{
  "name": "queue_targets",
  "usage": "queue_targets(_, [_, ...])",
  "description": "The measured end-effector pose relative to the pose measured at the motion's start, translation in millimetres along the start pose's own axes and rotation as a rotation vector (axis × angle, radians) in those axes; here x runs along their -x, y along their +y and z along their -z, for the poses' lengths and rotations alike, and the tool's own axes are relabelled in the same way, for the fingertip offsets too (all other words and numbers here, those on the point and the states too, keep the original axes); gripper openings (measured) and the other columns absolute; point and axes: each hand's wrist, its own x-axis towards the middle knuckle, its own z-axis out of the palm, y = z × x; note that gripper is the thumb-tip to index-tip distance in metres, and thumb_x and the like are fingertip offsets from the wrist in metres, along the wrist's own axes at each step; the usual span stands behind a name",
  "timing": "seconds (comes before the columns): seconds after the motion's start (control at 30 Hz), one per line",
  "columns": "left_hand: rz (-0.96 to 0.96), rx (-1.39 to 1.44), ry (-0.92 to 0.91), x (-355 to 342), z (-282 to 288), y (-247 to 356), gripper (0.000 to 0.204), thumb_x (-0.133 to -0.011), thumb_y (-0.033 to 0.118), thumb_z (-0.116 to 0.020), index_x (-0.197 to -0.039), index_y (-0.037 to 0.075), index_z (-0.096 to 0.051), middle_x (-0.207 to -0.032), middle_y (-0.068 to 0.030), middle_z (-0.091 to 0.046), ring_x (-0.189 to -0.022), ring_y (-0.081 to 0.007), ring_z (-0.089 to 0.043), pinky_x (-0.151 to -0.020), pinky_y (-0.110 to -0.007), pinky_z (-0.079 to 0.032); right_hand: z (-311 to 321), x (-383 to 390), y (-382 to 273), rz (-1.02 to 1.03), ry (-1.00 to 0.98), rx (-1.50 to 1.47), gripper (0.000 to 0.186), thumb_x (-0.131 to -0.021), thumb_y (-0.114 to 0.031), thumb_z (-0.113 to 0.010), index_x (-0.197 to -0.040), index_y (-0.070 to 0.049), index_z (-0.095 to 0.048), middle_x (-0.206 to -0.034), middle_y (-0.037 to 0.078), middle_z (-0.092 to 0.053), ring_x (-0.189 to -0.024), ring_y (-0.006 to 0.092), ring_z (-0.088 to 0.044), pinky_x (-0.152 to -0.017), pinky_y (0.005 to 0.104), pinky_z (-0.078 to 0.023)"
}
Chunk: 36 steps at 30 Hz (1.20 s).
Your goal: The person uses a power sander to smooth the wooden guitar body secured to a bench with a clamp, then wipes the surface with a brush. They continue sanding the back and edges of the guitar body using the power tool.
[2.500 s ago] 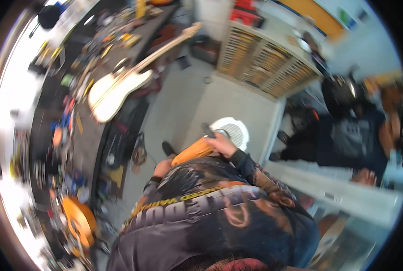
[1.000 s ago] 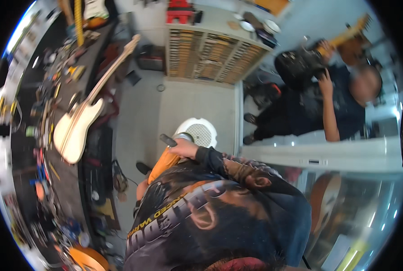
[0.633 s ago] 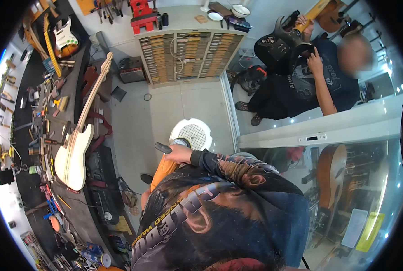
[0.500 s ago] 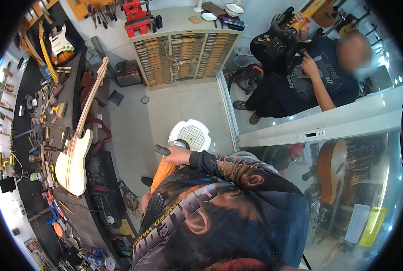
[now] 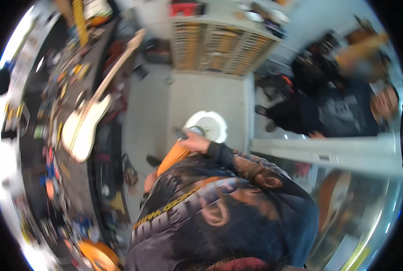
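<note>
My right hand (image 5: 195, 142) is wrapped round a dark-handled tool (image 5: 180, 133) with a round metallic head, partly hidden by the fingers. It is above the front edge of a round white perforated stool (image 5: 209, 127). Just below that hand, an orange piece (image 5: 172, 160) with a smooth surface slants down against the front of my dark printed shirt. My left hand (image 5: 150, 182) is by the lower end of the orange piece. Only a strip of skin shows there; its fingers are hidden. Motion blurs much of the picture.
A dark workbench (image 5: 82, 180) on the left bears a cream electric guitar (image 5: 81, 133) and many tools. A drawer cabinet (image 5: 224, 27) stands at the back. Right of a white-framed partition (image 5: 316, 151) is another person (image 5: 341, 108) near a black guitar (image 5: 311, 67).
My view has swung, so the bench, cabinet and stool sit further right and higher. An orange guitar body now shows at lower left. My right hand keeps its hold on the tool.
</note>
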Motion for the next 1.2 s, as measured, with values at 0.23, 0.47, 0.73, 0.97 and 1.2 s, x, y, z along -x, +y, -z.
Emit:
queue_targets(0.23, [0.096, -0.032, 0.003, 3, 17, 49, 0.051, -0.092, 0.057, -0.076, -0.112, 0.011, -0.081, -0.106, -0.0228, -0.08, -0.106, -0.0465, -0.074, -0.09, -0.058, -0.058, 4, 8, -30, -0.132, -0.103, 0.007, 0.023, -0.105, -0.026, -0.075, -0.103, -0.008, -0.06, -0.068, -0.004, -0.05, -0.048, 0.0075, -0.044, -0.044, 0.0283, -0.035])
queue_targets(0.47, [0.204, 0.044, 0.122, 35, 6, 28, 0.051, -0.089, 0.058, -0.078, -0.107, 0.011, -0.081, -0.103, -0.0201, -0.081, -0.102, -0.0439, -0.076, -0.088, -0.056, -0.058, -26, -19, -54, -0.245, -0.201, 0.046, 0.024, -0.107, -0.025, -0.075, -0.108, -0.009, -0.057, -0.068, -0.005, -0.049, -0.049, 0.0073, -0.043, -0.046, 0.0277, -0.036])
queue_targets(0.73, [0.309, 0.22, 0.139, 57, 25, 9, 0.053, -0.084, 0.051, -0.083, -0.115, 0.008, -0.079, -0.106, -0.022, -0.08, -0.105, -0.045, -0.075, -0.091, -0.056, -0.058, -85, -61, -82, -0.296, -0.292, 0.176, 0.03, -0.107, -0.03, -0.077, -0.104, -0.008, -0.058, -0.063, -0.007, -0.047, -0.047, 0.0061, -0.041, -0.044, 0.0281, -0.033])
queue_targets(0.97, [0.414, 0.341, 0.127, 50, 66, -23, 0.049, -0.08, 0.035, -0.079, -0.119, 0.006, -0.077, -0.115, -0.0249, -0.079, -0.111, -0.0461, -0.073, -0.098, -0.055, -0.058, -165, -117, -135, -0.149, -0.382, 0.51, 0.034, -0.105, -0.035, -0.078, -0.107, -0.003, -0.068, -0.065, -0.004, -0.053, -0.048, 0.0072, -0.047, -0.045, 0.0298, -0.036])
queue_targets(1.2, [0.376, 0.609, 0.345, 48, 42, -49, 0.05, -0.084, 0.025, -0.08, -0.129, 0.004, -0.072, -0.123, -0.0262, -0.078, -0.117, -0.0468, -0.072, -0.101, -0.051, -0.058, -247, -172, -165, 0.145, -0.592, 0.893, 0.053, -0.102, -0.049, -0.077, -0.116, 0.002, -0.074, -0.104, 0.025, -0.078, -0.101, 0.0425, -0.076, -0.09, 0.0468, -0.058])
